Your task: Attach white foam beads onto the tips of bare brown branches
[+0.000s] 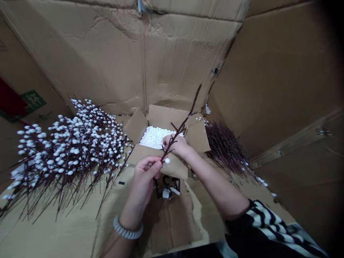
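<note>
My left hand [147, 171] pinches the lower end of a brown artificial twig [178, 130], which slants up and right with short bare side shoots. One white foam ball [167, 161] sits near the pinching fingers, low on the twig. Just behind the twig, my right hand [176, 143] reaches over an opened cardboard box [163, 114]. Its fingers are curled together at the edge of the white foam balls [153, 137] inside; whatever lies between the fingertips is hidden. The twig crosses in front of part of this hand.
On the left lies a big heap of twigs with white balls [77, 143]. To the right is a bundle of bare brown twigs [227, 147]. Tall cardboard walls [107, 53] enclose the back and sides. White scraps [170, 192] lie in front of the box.
</note>
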The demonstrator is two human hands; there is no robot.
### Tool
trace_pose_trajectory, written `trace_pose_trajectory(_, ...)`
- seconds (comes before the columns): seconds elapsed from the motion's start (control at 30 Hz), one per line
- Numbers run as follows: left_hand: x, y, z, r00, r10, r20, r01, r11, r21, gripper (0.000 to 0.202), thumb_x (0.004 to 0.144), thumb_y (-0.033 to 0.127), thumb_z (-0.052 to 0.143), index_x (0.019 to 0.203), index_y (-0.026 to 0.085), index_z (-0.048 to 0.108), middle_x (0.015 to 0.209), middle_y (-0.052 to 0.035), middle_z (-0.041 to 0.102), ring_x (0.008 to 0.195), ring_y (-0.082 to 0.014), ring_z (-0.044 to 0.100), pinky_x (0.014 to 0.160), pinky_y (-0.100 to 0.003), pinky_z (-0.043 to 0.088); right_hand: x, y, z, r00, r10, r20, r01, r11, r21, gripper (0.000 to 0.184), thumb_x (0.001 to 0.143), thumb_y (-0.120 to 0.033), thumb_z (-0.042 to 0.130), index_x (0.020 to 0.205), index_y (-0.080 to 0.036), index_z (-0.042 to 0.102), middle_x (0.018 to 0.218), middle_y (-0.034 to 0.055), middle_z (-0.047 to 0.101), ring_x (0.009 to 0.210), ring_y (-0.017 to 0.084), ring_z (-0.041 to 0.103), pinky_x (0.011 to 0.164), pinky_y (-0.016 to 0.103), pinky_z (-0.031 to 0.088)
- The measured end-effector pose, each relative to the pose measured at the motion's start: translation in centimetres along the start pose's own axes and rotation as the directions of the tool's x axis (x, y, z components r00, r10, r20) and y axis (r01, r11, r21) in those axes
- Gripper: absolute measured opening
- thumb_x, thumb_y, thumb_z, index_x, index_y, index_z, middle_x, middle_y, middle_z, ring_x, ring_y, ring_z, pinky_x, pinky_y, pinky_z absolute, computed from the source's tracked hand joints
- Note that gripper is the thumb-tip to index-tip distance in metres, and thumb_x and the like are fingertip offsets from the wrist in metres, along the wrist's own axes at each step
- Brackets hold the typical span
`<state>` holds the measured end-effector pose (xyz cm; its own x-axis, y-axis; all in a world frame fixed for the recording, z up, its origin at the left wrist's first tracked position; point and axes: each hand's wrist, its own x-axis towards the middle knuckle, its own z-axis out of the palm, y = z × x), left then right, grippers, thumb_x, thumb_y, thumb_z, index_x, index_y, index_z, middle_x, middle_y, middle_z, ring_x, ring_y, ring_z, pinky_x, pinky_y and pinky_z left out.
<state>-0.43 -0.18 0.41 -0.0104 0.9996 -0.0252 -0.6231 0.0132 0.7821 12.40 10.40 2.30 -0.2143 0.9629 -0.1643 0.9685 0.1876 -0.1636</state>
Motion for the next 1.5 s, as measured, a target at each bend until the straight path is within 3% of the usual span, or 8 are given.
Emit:
trace_pose_trajectory(0.2,0.0,0.2,0.2,0.998,0.036,-0.057,-0.036,0.999,-0.003,0.026,0.048,0.033,0.088,0.061,0.017,0.072,0.081,-0.0054,0.076,0.040,-0.0015,0.039,0.039,-0.015,0.031,-1.6,0.6,-0.5,0.974,0.028,-0.225,0.012,0.984,0.177,0.018,0.081,-0.014,0.055,0.090,-0.019,0.071,0.096,0.0102,0.072,0.094,0.023,0.065,0.080,0.031,0.046)
trace_pose_trajectory(0.4,0.0,0.1,0.3,0.982,0.149,-0.116,-0.140,0.987,0.083,0.019,0.055,0.031,0.084,0.063,0.018,0.073,0.079,-0.0047,0.076,0.043,-0.0040,0.046,0.040,-0.015,0.033,-5.4,0.3,0.8,0.900,0.095,-0.426,0.135,0.867,0.479,0.028,0.092,-0.034,0.042,0.086,-0.017,0.064,0.072,0.0023,0.066,0.066,0.013,0.062,0.060,0.023,0.047)
trace_pose_trajectory(0.5,-0.1,-0.1,0.2,0.967,0.225,-0.122,-0.201,0.963,0.179,0.015,0.059,0.029,0.082,0.066,0.018,0.074,0.080,-0.0053,0.077,0.047,-0.0078,0.054,0.040,-0.017,0.036,-8.1,-1.2,1.8,0.856,0.238,-0.460,0.382,0.309,0.871,0.022,0.080,-0.039,0.061,0.070,-0.019,0.061,0.053,-0.0045,0.056,0.050,0.010,0.053,0.050,0.021,0.044)
trace_pose_trajectory(0.6,-0.1,-0.4,0.0,0.955,0.280,-0.101,-0.244,0.930,0.276,0.009,0.065,0.025,0.078,0.071,0.019,0.075,0.087,-0.0063,0.077,0.059,-0.0122,0.063,0.046,-0.019,0.043,-10.1,-3.0,2.5,0.914,0.282,-0.291,0.354,-0.205,0.912,0.018,0.070,-0.032,0.074,0.081,-0.021,0.065,0.068,-0.0034,0.066,0.060,0.009,0.061,0.057,0.018,0.051)
trace_pose_trajectory(0.67,-0.1,-0.4,-0.1,0.947,0.307,-0.090,-0.262,0.906,0.331,0.006,0.068,0.023,0.076,0.073,0.020,0.075,0.091,-0.0068,0.077,0.070,-0.0157,0.068,0.054,-0.022,0.050,-10.8,-3.9,2.7,0.944,0.265,-0.198,0.294,-0.400,0.868,0.021,0.067,-0.028,0.078,0.084,-0.021,0.067,0.077,-0.0017,0.070,0.069,0.009,0.066,0.065,0.017,0.053)
trace_pose_trajectory(0.73,-0.1,-0.4,-0.1,0.941,0.330,-0.081,-0.278,0.885,0.374,0.004,0.071,0.022,0.074,0.075,0.020,0.075,0.092,-0.0066,0.077,0.079,-0.0183,0.070,0.063,-0.025,0.054,-11.0,-4.4,2.9,0.956,0.251,-0.150,0.260,-0.493,0.831,0.018,0.068,-0.025,0.079,0.080,-0.020,0.067,0.080,-0.0006,0.072,0.073,0.009,0.067,0.069,0.016,0.054)
trace_pose_trajectory(1.17,-0.4,-0.8,-0.3,0.871,0.488,-0.053,-0.392,0.757,0.523,0.007,0.074,0.019,0.073,0.080,0.021,0.075,0.095,-0.0057,0.076,0.091,-0.0213,0.071,0.081,-0.035,0.058,-10.7,-5.5,3.6,0.949,0.300,-0.094,0.269,-0.620,0.737,0.017,0.066,-0.021,0.080,0.078,-0.018,0.068,0.079,-0.0001,0.074,0.073,0.009,0.070,0.070,0.016,0.057)
trace_pose_trajectory(1.5,-1.0,-1.1,-0.2,0.728,0.681,0.079,-0.531,0.487,0.693,0.015,0.075,0.014,0.071,0.087,0.023,0.074,0.095,-0.0039,0.076,0.092,-0.0230,0.070,0.085,-0.040,0.055,-10.9,-5.7,3.8,0.929,0.348,-0.129,0.323,-0.587,0.742,0.012,0.067,-0.021,0.079,0.073,-0.018,0.069,0.078,0.0004,0.074,0.072,0.009,0.070,0.069,0.017,0.056)
